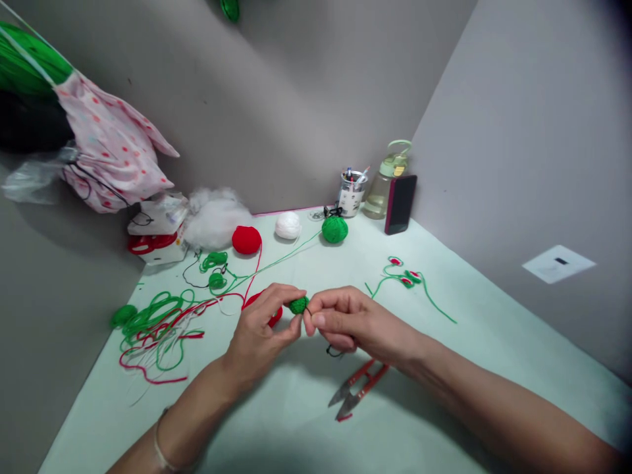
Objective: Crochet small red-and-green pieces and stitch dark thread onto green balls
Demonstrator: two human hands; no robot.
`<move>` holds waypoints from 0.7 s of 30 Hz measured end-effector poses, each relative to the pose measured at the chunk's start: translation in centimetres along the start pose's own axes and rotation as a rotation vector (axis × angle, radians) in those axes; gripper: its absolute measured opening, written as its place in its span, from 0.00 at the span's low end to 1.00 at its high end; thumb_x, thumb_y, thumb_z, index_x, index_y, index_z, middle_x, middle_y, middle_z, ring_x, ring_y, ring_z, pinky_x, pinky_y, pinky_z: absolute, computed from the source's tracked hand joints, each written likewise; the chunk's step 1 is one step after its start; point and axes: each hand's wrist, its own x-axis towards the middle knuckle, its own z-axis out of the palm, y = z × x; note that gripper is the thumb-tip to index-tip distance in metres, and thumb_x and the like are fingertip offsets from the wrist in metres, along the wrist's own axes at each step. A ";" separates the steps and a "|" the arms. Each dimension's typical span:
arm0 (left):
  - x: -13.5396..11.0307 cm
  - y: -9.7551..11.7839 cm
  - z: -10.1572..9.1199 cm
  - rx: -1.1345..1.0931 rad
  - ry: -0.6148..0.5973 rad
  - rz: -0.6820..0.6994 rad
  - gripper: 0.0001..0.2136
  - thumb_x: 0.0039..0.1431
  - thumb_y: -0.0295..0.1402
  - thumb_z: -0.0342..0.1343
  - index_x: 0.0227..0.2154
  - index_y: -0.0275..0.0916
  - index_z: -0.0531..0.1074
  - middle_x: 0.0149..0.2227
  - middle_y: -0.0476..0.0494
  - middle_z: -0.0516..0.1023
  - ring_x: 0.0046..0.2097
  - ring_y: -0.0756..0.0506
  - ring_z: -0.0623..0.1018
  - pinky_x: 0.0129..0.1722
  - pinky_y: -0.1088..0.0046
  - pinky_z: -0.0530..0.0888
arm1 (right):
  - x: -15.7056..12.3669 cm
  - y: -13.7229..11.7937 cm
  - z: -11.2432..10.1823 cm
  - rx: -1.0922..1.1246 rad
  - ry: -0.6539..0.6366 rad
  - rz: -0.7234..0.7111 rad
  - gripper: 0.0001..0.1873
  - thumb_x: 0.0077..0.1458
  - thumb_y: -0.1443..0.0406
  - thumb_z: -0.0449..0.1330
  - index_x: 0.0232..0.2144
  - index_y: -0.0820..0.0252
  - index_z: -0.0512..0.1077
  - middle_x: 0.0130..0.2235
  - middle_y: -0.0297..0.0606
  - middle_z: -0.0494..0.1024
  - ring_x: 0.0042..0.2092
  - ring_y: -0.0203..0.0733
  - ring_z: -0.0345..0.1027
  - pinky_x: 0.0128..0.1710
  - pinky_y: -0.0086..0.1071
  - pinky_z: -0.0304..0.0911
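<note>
A small green crocheted piece (299, 305) is pinched between my two hands above the pale green table (296, 421). My left hand (261, 332) closes on it with thumb and fingers from the left. My right hand (345, 322) grips it from the right with curled fingers. A dark thread hangs below the right hand. A red crocheted piece (272, 316) lies partly hidden behind my left hand. Green yarn runs from the piece back to a green yarn ball (334, 229).
Red-handled thread snips (356, 390) lie just in front of my hands. Tangled green and red yarn (158, 329) covers the left. Red (246, 239) and white (288, 225) yarn balls, stuffing (217, 217), a cup (351, 193), a bottle (385, 184) and a phone (399, 204) stand at the back. Small finished pieces (407, 276) lie right.
</note>
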 end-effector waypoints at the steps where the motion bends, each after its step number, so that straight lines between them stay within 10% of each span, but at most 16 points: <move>1: -0.1 0.1 0.2 -0.042 0.000 -0.023 0.12 0.55 0.23 0.63 0.42 0.42 0.78 0.42 0.44 0.81 0.45 0.44 0.79 0.48 0.68 0.74 | -0.2 -0.2 0.0 -0.011 -0.014 -0.011 0.14 0.59 0.56 0.64 0.31 0.62 0.72 0.18 0.22 0.59 0.20 0.27 0.45 0.21 0.26 0.42; 6: 0.0 0.3 0.4 -0.280 -0.026 -0.287 0.13 0.56 0.24 0.62 0.44 0.43 0.77 0.43 0.46 0.80 0.45 0.46 0.79 0.49 0.70 0.74 | -0.7 -2.4 -1.3 -0.447 -0.077 -0.002 0.15 0.65 0.56 0.59 0.36 0.62 0.76 0.25 0.31 0.69 0.27 0.32 0.59 0.28 0.27 0.54; 9: 0.4 -0.1 0.1 -0.403 0.020 -0.403 0.18 0.57 0.26 0.61 0.51 0.44 0.73 0.47 0.45 0.79 0.48 0.46 0.78 0.51 0.70 0.74 | -0.5 -3.0 -3.3 -1.095 0.277 -0.045 0.15 0.69 0.58 0.53 0.42 0.60 0.76 0.40 0.41 0.77 0.37 0.40 0.69 0.36 0.31 0.59; 12: 0.8 -0.3 -0.3 -0.421 0.021 -0.439 0.16 0.57 0.27 0.62 0.49 0.42 0.74 0.45 0.44 0.79 0.45 0.47 0.78 0.49 0.71 0.74 | -0.3 -2.7 -5.5 -1.574 0.513 0.120 0.18 0.70 0.61 0.52 0.31 0.64 0.74 0.32 0.46 0.77 0.34 0.47 0.72 0.33 0.34 0.54; 17: 1.0 -0.1 -0.5 -0.399 0.000 -0.409 0.13 0.57 0.28 0.63 0.46 0.42 0.77 0.41 0.47 0.78 0.42 0.48 0.77 0.45 0.74 0.73 | -1.1 -3.2 -6.2 -1.487 0.235 0.131 0.15 0.66 0.65 0.56 0.26 0.60 0.75 0.25 0.36 0.75 0.29 0.40 0.70 0.31 0.31 0.55; 21: 0.8 -0.1 -0.5 -0.384 0.002 -0.417 0.12 0.57 0.31 0.66 0.45 0.41 0.78 0.39 0.47 0.80 0.40 0.48 0.78 0.41 0.75 0.73 | -1.9 -4.4 -4.7 -0.870 0.042 -0.044 0.12 0.67 0.62 0.55 0.42 0.57 0.79 0.35 0.35 0.79 0.33 0.35 0.69 0.33 0.28 0.63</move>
